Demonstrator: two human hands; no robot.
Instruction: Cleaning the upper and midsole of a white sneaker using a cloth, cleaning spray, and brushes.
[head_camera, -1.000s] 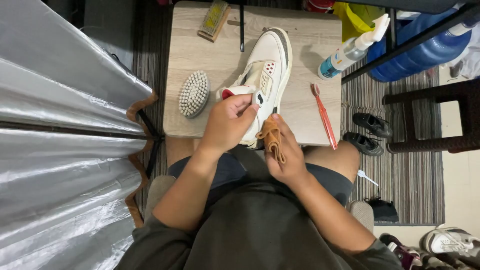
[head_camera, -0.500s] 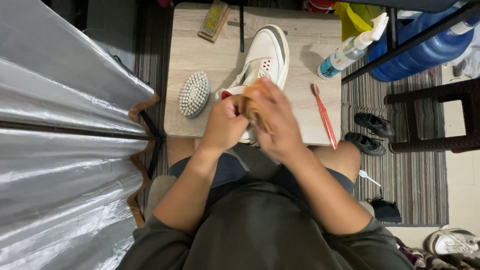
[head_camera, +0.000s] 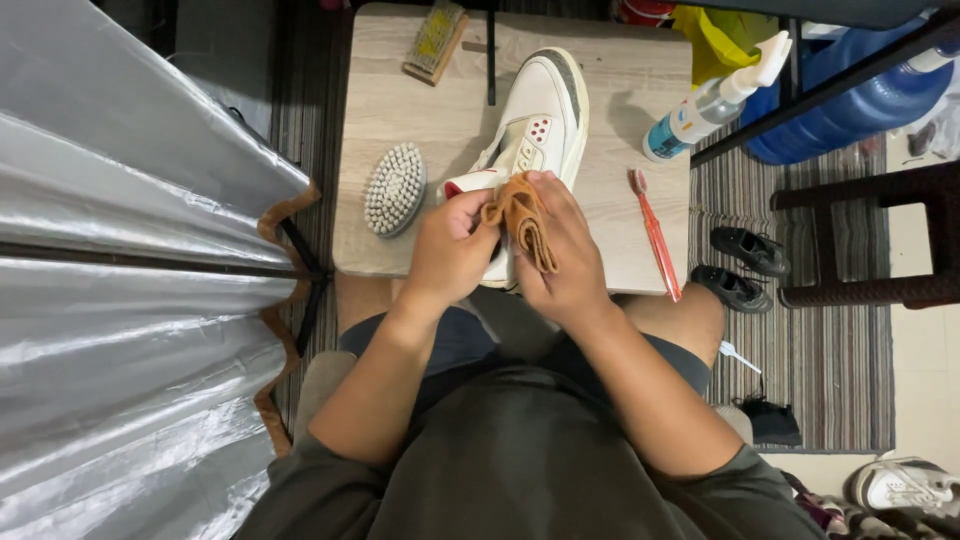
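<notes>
A seated person's right hand (head_camera: 565, 255), which half a second ago covered the white leather sneaker (head_camera: 530, 135), has drawn back, its grip closed on a folded tan cloth (head_camera: 520, 215) at the shoe's heel. The left hand (head_camera: 450, 250) clasps the heel end. The sneaker lies on a pale wood-grain table (head_camera: 400, 100), between a round bristle brush (head_camera: 393, 188) and a slim red toothbrush (head_camera: 655, 235).

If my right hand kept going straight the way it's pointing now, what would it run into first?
The right hand, holding a tan cloth, points up the table, so it would likely meet the white sneaker it already touches.
</notes>
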